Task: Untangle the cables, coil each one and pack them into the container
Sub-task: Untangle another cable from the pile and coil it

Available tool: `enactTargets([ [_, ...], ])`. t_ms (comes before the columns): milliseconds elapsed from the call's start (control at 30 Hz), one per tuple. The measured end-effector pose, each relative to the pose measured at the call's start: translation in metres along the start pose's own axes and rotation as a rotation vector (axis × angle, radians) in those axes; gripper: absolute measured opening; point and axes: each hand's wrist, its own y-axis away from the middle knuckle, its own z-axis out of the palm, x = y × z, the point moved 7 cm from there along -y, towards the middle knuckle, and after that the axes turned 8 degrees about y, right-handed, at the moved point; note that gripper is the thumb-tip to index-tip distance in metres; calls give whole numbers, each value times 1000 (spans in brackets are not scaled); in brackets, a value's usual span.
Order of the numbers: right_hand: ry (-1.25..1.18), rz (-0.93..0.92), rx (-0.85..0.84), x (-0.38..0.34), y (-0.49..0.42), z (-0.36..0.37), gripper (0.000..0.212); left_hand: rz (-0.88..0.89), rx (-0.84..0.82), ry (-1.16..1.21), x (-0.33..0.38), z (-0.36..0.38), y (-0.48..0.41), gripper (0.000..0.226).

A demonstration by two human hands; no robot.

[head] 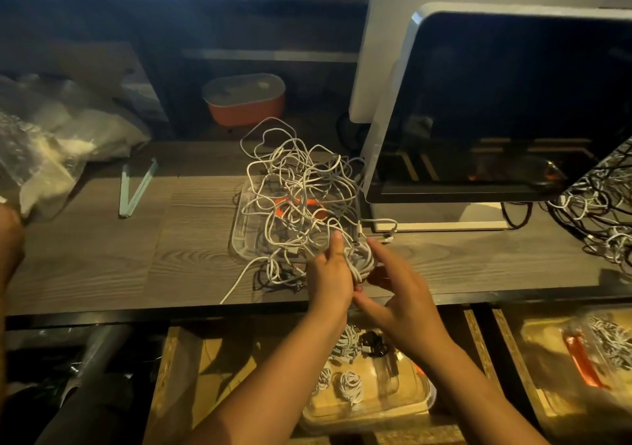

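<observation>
white cables [294,184], orange box [244,104]

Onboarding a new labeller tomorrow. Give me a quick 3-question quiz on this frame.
1. True or false: the left hand and right hand are both empty.
2. Where do finished coils already lie? A) on a chair B) in the clear container below the table edge C) in a cardboard carton
3. Short answer: what stands just right of the tangle?

Key: 1 false, the left hand grips a white coil and the right hand is at it too; 2 B; 3 the monitor.
</observation>
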Motion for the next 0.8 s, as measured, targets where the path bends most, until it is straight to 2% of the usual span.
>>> enactTargets([
  [100,39,34,4,4,5,2,70,109,-37,-195,5,-1,4,55],
  [233,7,39,-70,1,14,11,49,203,-87,-478,8,-3,2,61],
  [367,-70,57,-143,5,21,14,29,238,-110,-573,6,-6,4,59],
  [467,-159,106,-221,15,23,15,36,241,-144,-618,0,-2,3,58],
  [600,-262,117,-262,20,25,10,40,149,-204,-570,-12,0,3,62],
  [700,-472,163,-199,19,25,6,24,129,-281,-534,-16,8,7,64],
  [800,-692,262,-171,21,24,4,19,-3,-373,-235,-30,11,10,57],
])
